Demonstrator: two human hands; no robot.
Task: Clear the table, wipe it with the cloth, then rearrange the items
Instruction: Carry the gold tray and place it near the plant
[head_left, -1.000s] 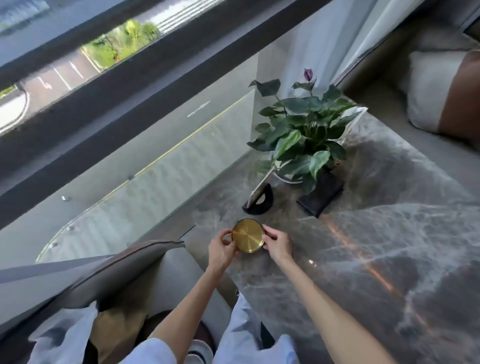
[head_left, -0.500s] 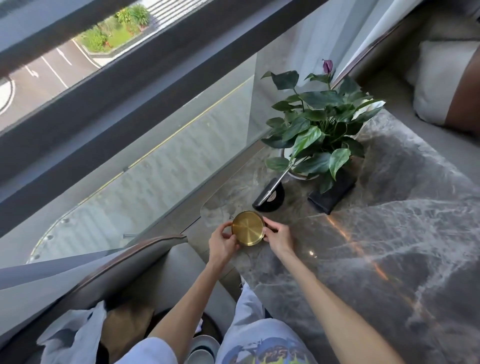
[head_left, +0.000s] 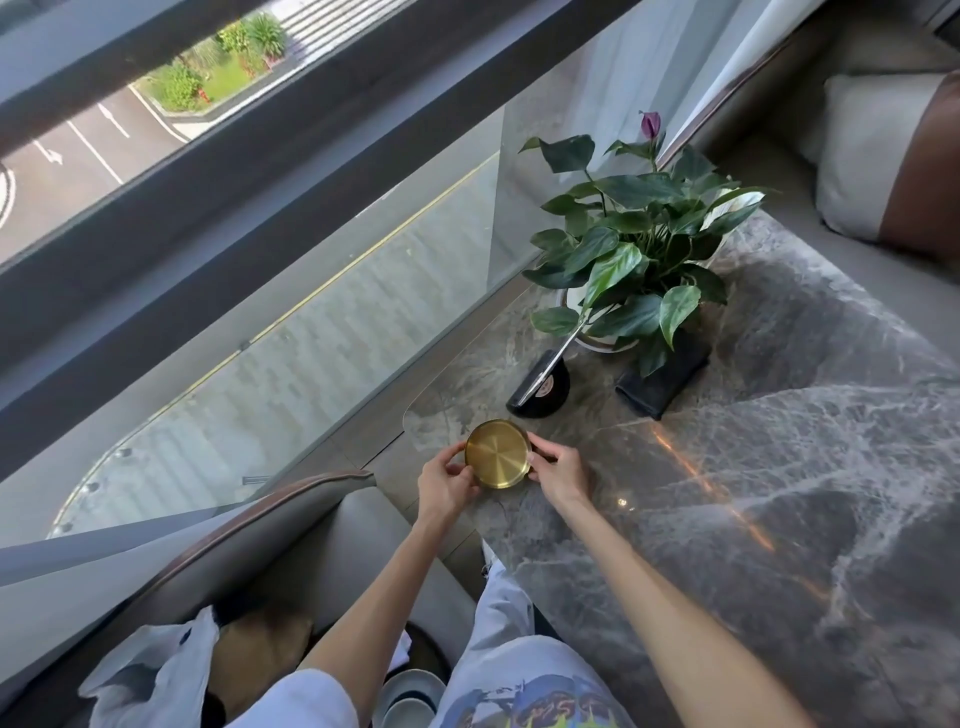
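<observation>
A round brass tray (head_left: 497, 453) sits at the near left corner of the grey marble table (head_left: 779, 493). My left hand (head_left: 445, 482) grips its left rim and my right hand (head_left: 560, 470) grips its right rim. Behind it a black round stand (head_left: 543, 393) props up a tilted card. A folded dark cloth (head_left: 662, 378) lies to the stand's right, partly under the leaves of a potted plant (head_left: 631, 249) in a white pot.
A glass pane and the window run along the table's left side. A grey chair (head_left: 291, 525) stands at the near left, with a white bag (head_left: 156, 670) and stacked bowls (head_left: 410, 699) on the seat. A cushioned bench (head_left: 872, 156) is at far right.
Both hands have kept their grip on the brass tray and it has moved slightly farther toward the table's corner. The camera view has shifted.
</observation>
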